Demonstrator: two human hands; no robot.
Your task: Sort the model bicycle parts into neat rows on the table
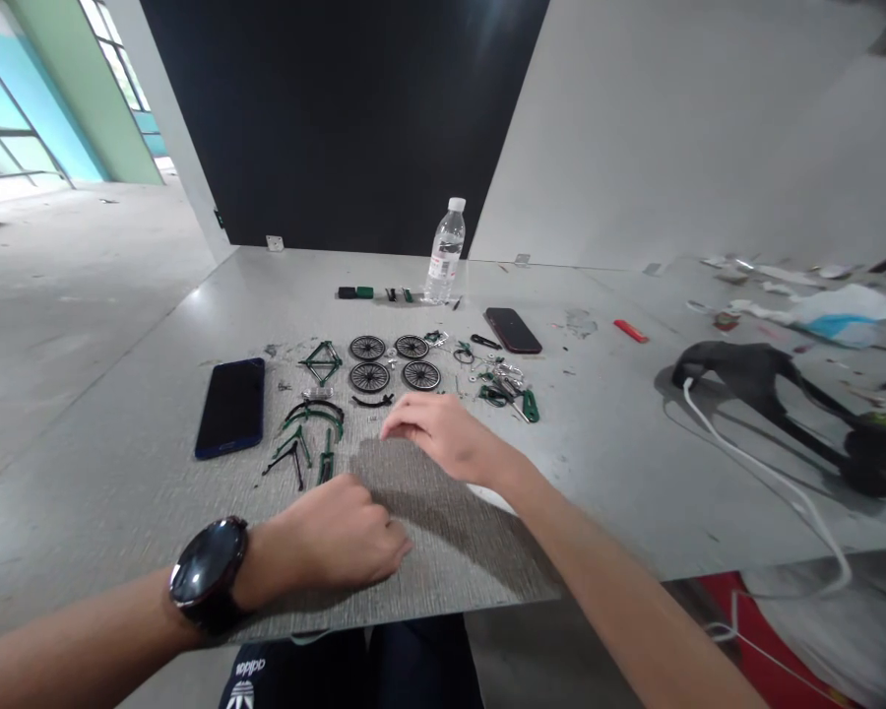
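Observation:
My left hand (344,537), with a black watch (208,574) on its wrist, rests near the front of a grey mat (428,551) with its fingers curled in; what they hold, if anything, is hidden. My right hand (443,431) hovers over the mat with fingertips pinched together, just below small black wheels (394,360). Around them lie model bicycle parts: a green frame (322,360), curved green and black fenders (311,414), forks (295,461) and a heap of small green and metal pieces (503,384).
A dark blue phone (231,407) lies left of the parts, a second phone (512,330) at the back right. A water bottle (445,251) stands behind. A red lighter (630,331), a white cable (768,473), a black object and litter occupy the right side.

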